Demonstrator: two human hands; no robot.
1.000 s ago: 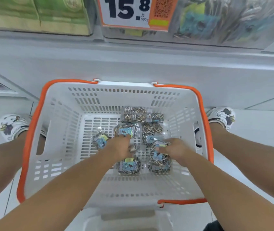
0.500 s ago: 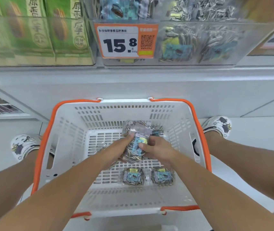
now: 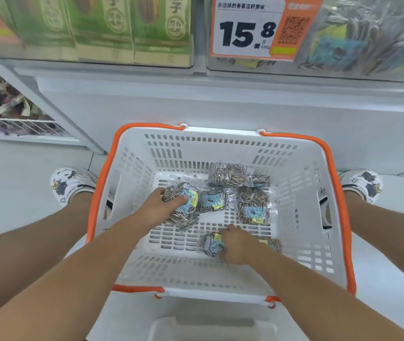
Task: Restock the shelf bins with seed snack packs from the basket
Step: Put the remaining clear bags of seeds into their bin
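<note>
A white basket (image 3: pixel 302 168) with orange handles stands on the floor below the shelf. Several clear seed snack packs with blue labels (image 3: pixel 251 210) lie on its bottom. My left hand (image 3: pixel 159 210) grips a stack of packs (image 3: pixel 183 205) at the left of the basket floor. My right hand (image 3: pixel 238 244) is down on the near packs, its fingers curled onto one pack (image 3: pixel 212 243); a second pack (image 3: pixel 273 243) shows at its right. The clear shelf bin (image 3: pixel 368 43) above holds the same seed packs behind a 15.8 price tag (image 3: pixel 245 28).
Green snack boxes (image 3: pixel 127 28) fill the bin left of the price tag. A lower wire shelf (image 3: pixel 16 124) with bagged goods sits at the far left. My two feet in patterned shoes (image 3: pixel 70 183) flank the basket. A white step (image 3: pixel 210 326) is below.
Both hands had lifted one stack together. Now the left hand alone holds it at the left, and the right hand has dropped to the near packs. The view has shifted up toward the shelf.
</note>
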